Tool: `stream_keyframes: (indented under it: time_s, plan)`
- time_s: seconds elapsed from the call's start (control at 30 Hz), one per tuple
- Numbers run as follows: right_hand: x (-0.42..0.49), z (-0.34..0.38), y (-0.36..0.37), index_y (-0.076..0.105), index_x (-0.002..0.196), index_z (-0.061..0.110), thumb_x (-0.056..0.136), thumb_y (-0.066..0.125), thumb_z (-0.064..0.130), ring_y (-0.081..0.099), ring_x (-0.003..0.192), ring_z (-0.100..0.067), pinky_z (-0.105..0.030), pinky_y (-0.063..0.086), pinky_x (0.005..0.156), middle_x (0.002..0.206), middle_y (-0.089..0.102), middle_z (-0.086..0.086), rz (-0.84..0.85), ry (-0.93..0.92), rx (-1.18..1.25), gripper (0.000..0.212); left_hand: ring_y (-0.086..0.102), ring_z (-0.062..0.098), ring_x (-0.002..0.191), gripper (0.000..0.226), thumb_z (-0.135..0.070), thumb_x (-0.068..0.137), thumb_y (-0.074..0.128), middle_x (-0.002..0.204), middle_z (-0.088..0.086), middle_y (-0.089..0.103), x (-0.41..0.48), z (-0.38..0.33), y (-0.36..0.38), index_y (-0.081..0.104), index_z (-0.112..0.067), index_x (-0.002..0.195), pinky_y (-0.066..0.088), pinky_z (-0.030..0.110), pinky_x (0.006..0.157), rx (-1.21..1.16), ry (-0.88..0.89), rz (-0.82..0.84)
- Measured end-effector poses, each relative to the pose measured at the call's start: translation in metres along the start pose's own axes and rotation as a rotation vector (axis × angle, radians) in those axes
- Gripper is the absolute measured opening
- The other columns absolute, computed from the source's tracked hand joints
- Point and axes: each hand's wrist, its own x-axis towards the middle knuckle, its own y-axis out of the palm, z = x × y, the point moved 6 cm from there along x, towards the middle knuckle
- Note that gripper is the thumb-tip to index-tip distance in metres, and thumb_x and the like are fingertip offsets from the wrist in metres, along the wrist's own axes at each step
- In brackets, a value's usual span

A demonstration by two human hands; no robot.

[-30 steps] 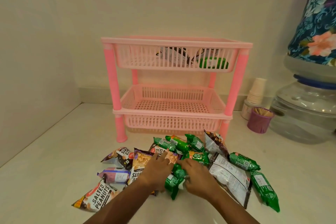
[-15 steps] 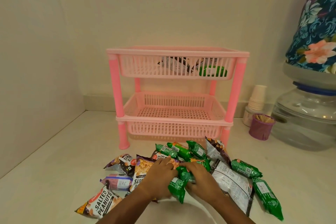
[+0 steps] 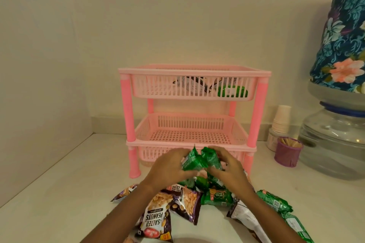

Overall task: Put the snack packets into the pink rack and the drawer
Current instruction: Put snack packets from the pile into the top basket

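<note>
A pink two-tier rack (image 3: 194,69) stands against the back wall. Its top basket holds a green packet (image 3: 232,91) and a dark-and-white packet (image 3: 189,83); the lower basket (image 3: 189,136) looks empty. My left hand (image 3: 167,167) and my right hand (image 3: 227,167) together hold up green snack packets (image 3: 201,159) in front of the lower basket. Below my arms lies a pile of packets: salted peanuts bags (image 3: 158,217), more green packets (image 3: 274,200) and a white-backed packet (image 3: 248,221). No drawer is in view.
A purple cup of toothpicks (image 3: 288,152), a stack of paper cups (image 3: 281,119) and a water dispenser jar (image 3: 333,144) with a floral cover (image 3: 341,37) stand at the right. Walls close the counter at the left and the back.
Both hands have lifted the green packets off the pile and carried them up toward the rack's lower basket. The camera has moved closer to the rack.
</note>
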Motion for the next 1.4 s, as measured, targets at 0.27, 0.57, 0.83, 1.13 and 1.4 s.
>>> stream_keyframes:
  time_s: [0.27, 0.57, 0.83, 1.13, 1.4]
  plan:
    - [0.052, 0.078, -0.035, 0.051, 0.121, 0.028, 0.076, 0.07, 0.004, 0.054, 0.101, -0.009, -0.04, 0.052, 0.09, 0.11, 0.057, 0.011, -0.089, -0.169, 0.048, 0.054, 0.056, 0.008, 0.088, 0.044, -0.04, 0.075, 0.072, 0.106, -0.004, 0.066, 0.039, 0.0, -0.063, 0.059, -0.021, 0.113, 0.043, 0.025, 0.076, -0.169, -0.022, -0.388]
    - [0.121, 0.185, -0.058, 0.05, 0.125, 0.012, 0.077, 0.072, 0.01, 0.055, 0.099, -0.013, -0.014, 0.05, 0.08, 0.115, 0.06, -0.005, -0.242, -0.587, -0.09, 0.052, 0.058, 0.002, 0.074, 0.033, -0.03, 0.078, 0.072, 0.091, -0.006, 0.064, 0.073, -0.012, -0.153, 0.062, -0.016, 0.106, 0.048, 0.022, 0.067, -0.375, 0.044, -0.725]
    - [0.215, 0.219, 0.0, 0.044, 0.132, 0.009, 0.084, 0.064, 0.014, 0.056, 0.11, -0.028, -0.038, 0.048, 0.096, 0.126, 0.057, -0.017, -0.01, -0.49, -0.527, 0.052, 0.06, 0.003, 0.07, 0.033, -0.036, 0.08, 0.068, 0.089, -0.004, 0.066, 0.085, -0.005, -0.192, 0.063, -0.013, 0.103, 0.047, 0.009, 0.06, -0.407, -0.028, -0.817]
    - [0.249, 0.189, 0.026, 0.061, 0.115, 0.005, 0.09, 0.053, 0.01, 0.058, 0.105, -0.023, -0.027, 0.044, 0.086, 0.128, 0.058, -0.014, 0.104, -0.229, -0.461, 0.026, 0.068, 0.026, 0.091, 0.032, -0.036, 0.082, 0.066, 0.098, 0.01, 0.069, 0.093, 0.012, -0.216, 0.064, -0.01, 0.1, 0.057, 0.047, 0.081, -0.563, -0.129, -0.843]
    - [0.258, 0.175, 0.005, 0.061, 0.109, -0.009, 0.091, 0.047, 0.003, 0.064, 0.095, -0.03, -0.035, 0.05, 0.091, 0.114, 0.065, -0.024, 0.055, -0.059, -0.309, 0.026, 0.066, 0.024, 0.088, 0.026, -0.032, 0.084, 0.065, 0.101, 0.014, 0.065, 0.155, 0.019, -0.239, 0.057, -0.008, 0.092, 0.059, 0.025, 0.058, -0.625, -0.195, -0.768]
